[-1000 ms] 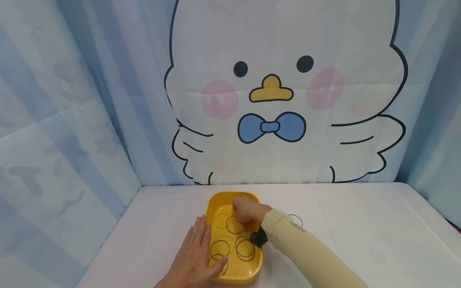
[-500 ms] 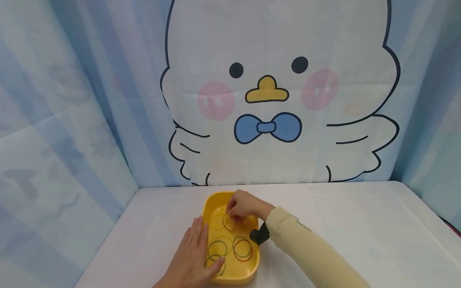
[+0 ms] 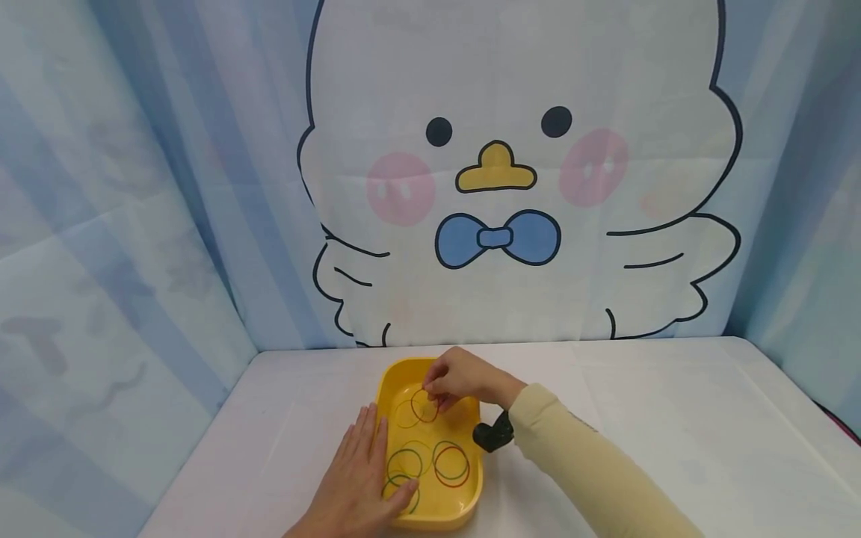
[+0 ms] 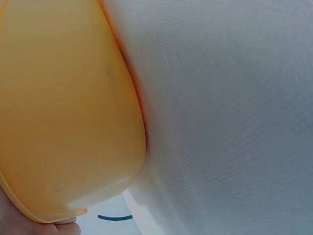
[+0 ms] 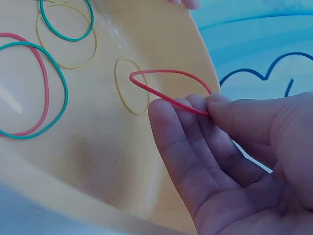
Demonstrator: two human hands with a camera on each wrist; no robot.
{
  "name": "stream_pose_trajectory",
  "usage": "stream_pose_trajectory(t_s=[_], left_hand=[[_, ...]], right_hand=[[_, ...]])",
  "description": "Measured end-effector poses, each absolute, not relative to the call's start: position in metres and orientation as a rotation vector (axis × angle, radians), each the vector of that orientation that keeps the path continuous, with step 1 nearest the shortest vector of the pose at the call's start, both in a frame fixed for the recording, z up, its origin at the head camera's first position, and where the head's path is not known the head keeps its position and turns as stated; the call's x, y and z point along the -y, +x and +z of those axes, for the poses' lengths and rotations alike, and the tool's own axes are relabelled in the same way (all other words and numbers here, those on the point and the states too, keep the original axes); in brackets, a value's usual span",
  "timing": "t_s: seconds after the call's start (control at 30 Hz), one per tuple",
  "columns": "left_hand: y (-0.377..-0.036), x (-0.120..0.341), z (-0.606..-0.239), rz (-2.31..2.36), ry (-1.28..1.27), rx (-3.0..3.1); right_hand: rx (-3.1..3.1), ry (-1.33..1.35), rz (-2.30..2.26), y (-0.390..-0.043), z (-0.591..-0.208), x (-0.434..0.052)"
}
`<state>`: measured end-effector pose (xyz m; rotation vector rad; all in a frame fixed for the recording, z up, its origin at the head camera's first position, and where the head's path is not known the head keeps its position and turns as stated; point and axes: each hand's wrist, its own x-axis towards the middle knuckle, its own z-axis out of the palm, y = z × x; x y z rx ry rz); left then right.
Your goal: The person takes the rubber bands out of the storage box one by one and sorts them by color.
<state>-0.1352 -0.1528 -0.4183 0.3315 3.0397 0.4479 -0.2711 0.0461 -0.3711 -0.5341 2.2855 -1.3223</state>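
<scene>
My right hand (image 3: 464, 375) is over the far end of a yellow plastic tray (image 3: 430, 509). Its thumb and fingers pinch a red rubber band (image 5: 166, 71), which hangs as a stretched-out loop above the tray floor in the right wrist view. Just beyond that loop lies a thin yellow rubber band (image 5: 116, 83). My left hand (image 3: 356, 478) rests straight-fingered along the tray's left side, with the thumb over the rim. In the tray's near half, a green rubber band (image 5: 67, 93) overlaps another red rubber band (image 5: 47, 83).
More green and yellow bands lie near the left thumb, such as a green rubber band (image 3: 390, 459). The tray stands on a white-covered table (image 3: 639, 426). Behind it hangs a curtain (image 3: 498, 299) printed with a cartoon bird. A black wrist camera (image 3: 494, 433) sits under the right sleeve.
My right hand has lifted from the tray floor, bringing the red rubber band up. The left hand stays put. A green ring formerly visible beside the right sleeve is now out of sight.
</scene>
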Motion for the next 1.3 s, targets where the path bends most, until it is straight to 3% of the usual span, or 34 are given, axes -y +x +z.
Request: stream_pose_trajectory(t_s=[1.3], left_hand=[[-0.135, 0.15, -0.418, 0.417, 0.315, -3.04]], right_hand=[[-2.224, -0.453, -1.459, -0.272, -0.359, -0.114]])
